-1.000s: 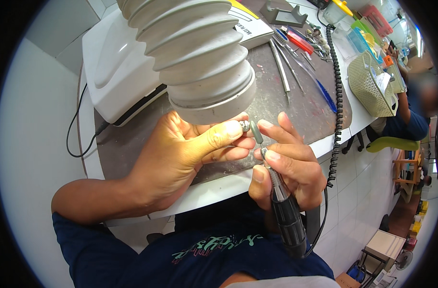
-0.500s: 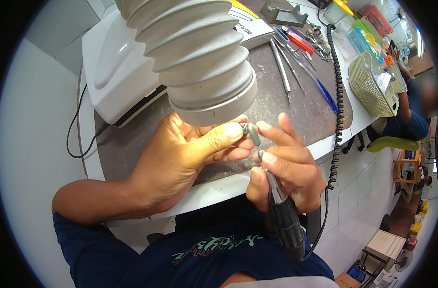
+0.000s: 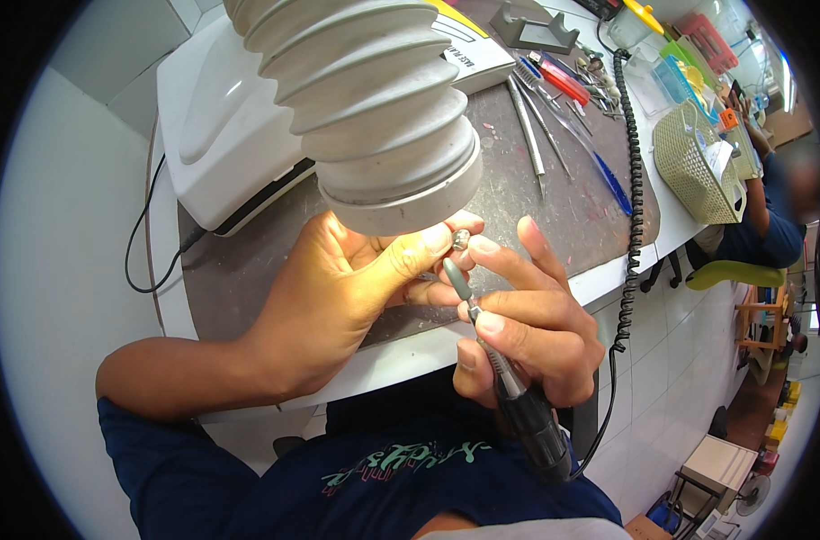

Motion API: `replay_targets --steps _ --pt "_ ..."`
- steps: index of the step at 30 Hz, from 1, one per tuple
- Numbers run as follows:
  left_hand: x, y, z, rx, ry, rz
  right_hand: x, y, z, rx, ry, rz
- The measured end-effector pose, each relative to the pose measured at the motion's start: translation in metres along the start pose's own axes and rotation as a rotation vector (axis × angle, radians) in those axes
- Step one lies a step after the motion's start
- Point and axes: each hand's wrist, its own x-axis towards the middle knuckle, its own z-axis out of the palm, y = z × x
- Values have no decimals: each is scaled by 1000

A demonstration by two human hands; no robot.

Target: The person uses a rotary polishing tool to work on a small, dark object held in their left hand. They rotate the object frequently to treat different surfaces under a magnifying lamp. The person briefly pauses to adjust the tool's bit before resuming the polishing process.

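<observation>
Between thumb and fingertips, my left hand (image 3: 365,265) pinches a small shiny metal piece that looks like a dental crown (image 3: 461,239). My right hand (image 3: 540,337) is closed round a black and silver rotary handpiece (image 3: 528,418), pointing up and to the left. Its grey-green pointed grinding bit (image 3: 457,280) sits just below the metal piece, with a small gap between them. The right index fingertip rests near the piece. Right above both hands hangs the mouth of a white ribbed suction hose (image 3: 401,202).
A white machine (image 3: 239,126) stands on the left of the dark work mat (image 3: 248,274). Several hand tools, including a knife (image 3: 528,135) and blue tweezers (image 3: 612,184), lie at the back right. A coiled cord (image 3: 635,180) runs beside a mesh basket (image 3: 689,166). Another person (image 3: 774,207) sits at far right.
The right hand has drawn the handpiece slightly down and left, and the bit has come away from the metal piece, which now shows more fully. My left hand has barely moved.
</observation>
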Motion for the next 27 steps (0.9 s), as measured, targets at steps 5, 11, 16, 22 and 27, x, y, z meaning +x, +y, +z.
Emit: replay_targets --steps 5,11,16,22,27 --pt "-2 -4 -1 65 -20 33 -1 0 -1 42 -3 51" --pt "1 -5 -2 101 -43 74 -2 0 -3 84 1 66" --pt "2 -6 -4 65 -24 91 -4 3 -2 78 -5 49" --pt "0 -4 -2 47 14 61 -4 1 -2 96 6 53" --pt "-1 1 1 -52 39 -20 -10 9 0 139 99 28"
